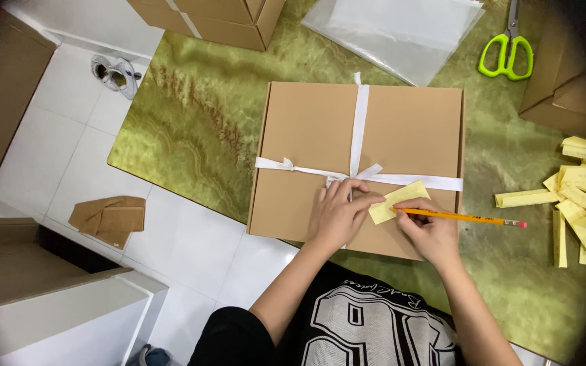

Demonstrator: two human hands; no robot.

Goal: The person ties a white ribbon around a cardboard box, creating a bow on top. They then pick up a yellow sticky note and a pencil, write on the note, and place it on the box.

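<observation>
A flat brown cardboard box (306, 135) tied with a white ribbon (359, 122) lies on the green marbled table (198, 115). A yellow paper slip (401, 198) rests on the box's near right part. My left hand (339, 213) presses flat on the box, its fingertips holding the slip's left end beside the ribbon bow. My right hand (432, 234) grips a yellow pencil (469, 217) with a pink eraser; the pencil tip touches the slip.
Several folded yellow slips (578, 196) lie at the right. Green-handled scissors (506, 54) and clear plastic sheets (401, 30) sit at the back. Other cardboard boxes (211, 20) stand at the back and at the right edge (564, 88). A cardboard scrap (110, 218) lies on the white floor.
</observation>
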